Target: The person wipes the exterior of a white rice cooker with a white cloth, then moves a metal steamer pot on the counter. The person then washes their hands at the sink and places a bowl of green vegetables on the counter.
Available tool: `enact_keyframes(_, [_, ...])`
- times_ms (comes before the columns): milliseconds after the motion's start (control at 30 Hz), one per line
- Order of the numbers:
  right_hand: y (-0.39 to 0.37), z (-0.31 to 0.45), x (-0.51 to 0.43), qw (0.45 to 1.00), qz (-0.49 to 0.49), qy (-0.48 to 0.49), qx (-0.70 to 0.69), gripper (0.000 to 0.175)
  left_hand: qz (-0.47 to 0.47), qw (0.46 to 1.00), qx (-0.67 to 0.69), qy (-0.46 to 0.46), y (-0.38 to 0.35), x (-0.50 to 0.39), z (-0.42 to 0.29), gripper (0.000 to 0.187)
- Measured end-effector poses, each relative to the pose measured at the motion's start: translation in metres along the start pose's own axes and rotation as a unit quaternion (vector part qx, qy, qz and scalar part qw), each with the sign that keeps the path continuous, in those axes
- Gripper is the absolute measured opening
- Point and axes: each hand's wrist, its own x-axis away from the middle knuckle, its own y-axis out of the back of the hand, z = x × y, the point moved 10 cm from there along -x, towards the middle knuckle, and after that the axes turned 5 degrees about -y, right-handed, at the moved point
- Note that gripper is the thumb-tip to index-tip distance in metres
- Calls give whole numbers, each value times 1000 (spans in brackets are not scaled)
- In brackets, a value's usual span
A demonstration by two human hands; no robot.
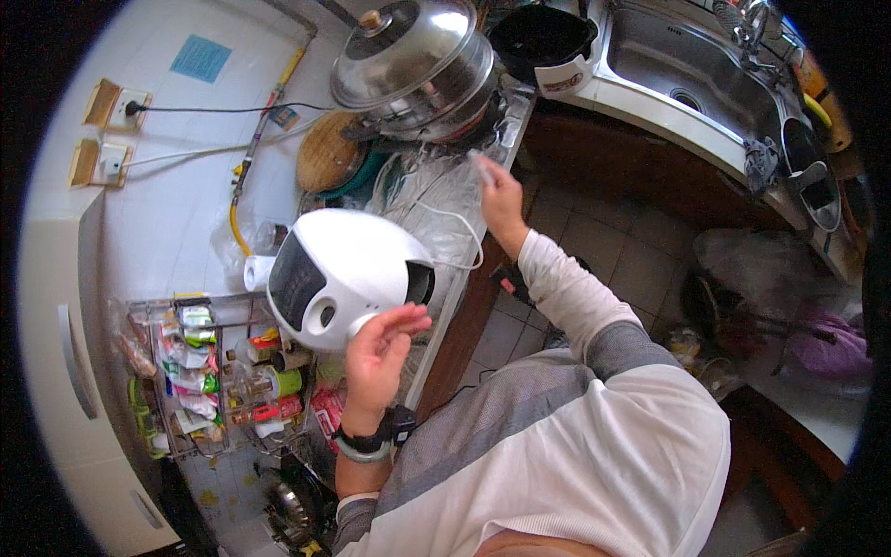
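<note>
My left hand [379,355] is raised in front of a white countertop appliance [348,257] with a dark panel and a round opening. Its fingers are stretched out and hold nothing; whether they touch the casing I cannot tell. A black watch [397,426] and a pale bangle [365,454] circle that wrist. Over the counter's front edge, my right hand [505,205] grips a small whitish object [484,169], too blurred to name. Between the appliance and this hand, a white cord [473,240] loops over the plastic-covered counter [435,184].
A lidded metal wok [411,76] stands beyond my right hand, near a round wooden board [327,153]. A black pot [543,42] sits by the steel sink [675,63]. Wall sockets [115,163] and a yellow gas hose [238,226] are at left, above a wire rack [223,376] of packets.
</note>
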Motion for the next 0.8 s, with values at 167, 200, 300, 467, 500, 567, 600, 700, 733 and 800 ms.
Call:
enact_keyframes(167, [19, -17, -90, 998, -63, 7, 0, 37, -64, 989, 113, 71, -11, -84, 37, 39])
enact_keyframes(200, [13, -20, -100, 998, -53, 14, 16, 40, -79, 984, 116, 106, -8, -102, 49, 42])
enact_keyframes(300, [-14, -15, -109, 994, 13, 80, 67, 52, -241, 909, 243, 239, 13, -148, 106, 53])
enact_keyframes(467, [-38, -10, -97, 984, 100, 97, 107, 80, -417, 777, 366, 297, 23, -209, 185, 47])
enact_keyframes(500, [-36, -8, -102, 985, 96, 107, 93, 80, -429, 770, 377, 285, 25, -215, 193, 41])
enact_keyframes(567, [-29, -11, -122, 987, 76, 101, 95, 77, -438, 792, 346, 248, 33, -225, 198, 31])
enact_keyframes(600, [-27, -10, -136, 985, 69, 120, 100, 75, -445, 788, 349, 242, 34, -226, 201, 27])
enact_keyframes(700, [-24, -31, -194, 994, 100, 51, 16, 69, -423, 815, 333, 216, 37, -229, 196, 23])
enact_keyframes(733, [-26, -34, -210, 991, 125, 44, 2, 67, -435, 814, 314, 225, 40, -224, 196, 21])
enact_keyframes(800, [-21, -28, -210, 990, 127, 54, -34, 69, -426, 813, 317, 238, 39, -224, 195, 19])
